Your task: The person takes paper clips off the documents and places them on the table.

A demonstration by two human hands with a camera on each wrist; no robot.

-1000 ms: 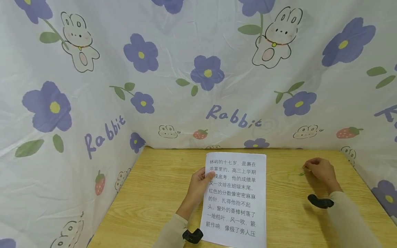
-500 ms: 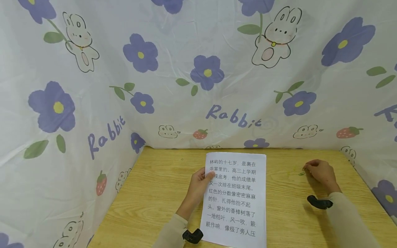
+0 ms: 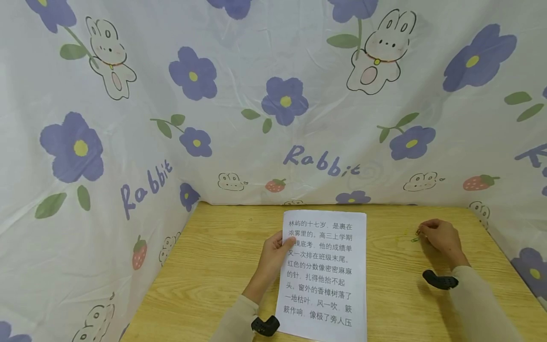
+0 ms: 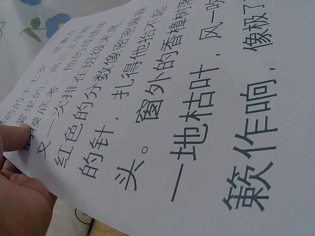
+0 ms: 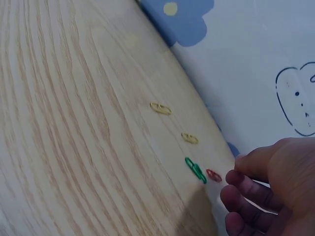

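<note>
My left hand (image 3: 272,254) grips a white printed paper (image 3: 325,280) by its left edge, thumb on the front and fingers behind. In the left wrist view the thumb (image 4: 15,137) presses on the print, and the paper tilts up. My right hand (image 3: 443,240) is low over the table at the right, its fingers curled. In the right wrist view its thumb and index tips come together just beside a red paper clip (image 5: 213,175); whether anything sits between them is hidden. Green clip wire (image 5: 196,170) lies beside the red one, with a yellow paper clip (image 5: 189,138) and another yellow paper clip (image 5: 160,108) farther off.
The wooden table (image 3: 213,266) ends at a hanging cloth (image 3: 239,142) with rabbits and purple flowers, which closes off the back and both sides. A black wrist band (image 3: 441,280) is on the right arm, and another band (image 3: 266,326) on the left.
The reddish clip by my right fingertips shows a little more clearly now. The right hand has shifted only very slightly; the left hand and the paper have stayed in place.
</note>
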